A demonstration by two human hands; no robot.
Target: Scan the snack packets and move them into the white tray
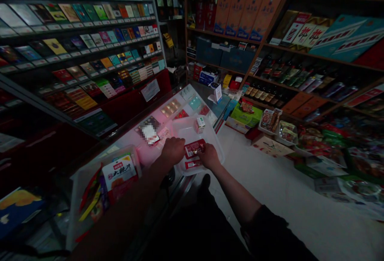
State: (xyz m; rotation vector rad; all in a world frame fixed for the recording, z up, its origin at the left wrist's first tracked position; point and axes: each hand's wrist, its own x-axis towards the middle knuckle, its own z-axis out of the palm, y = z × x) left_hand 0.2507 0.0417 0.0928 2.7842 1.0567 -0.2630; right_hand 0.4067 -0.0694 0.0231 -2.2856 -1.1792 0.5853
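Observation:
A small red snack packet (194,149) is held flat over a white plastic tray (220,153) on the glass counter. My right hand (209,157) pinches its right end, thumb and fingers closed. At the packet's left edge, my left hand (173,151) is closed, its fingertips partly hidden from view. Just below, a second red packet (193,164) lies in the tray. A small white and green box (200,125) stands near the tray's far side.
On the counter's left is a clear bin (136,159) of snack bags, including a white and red bag (119,173). Cigarette shelves (81,25) line the left wall. Bottle shelves (288,69) stand at right, above snack boxes (246,117) on the floor.

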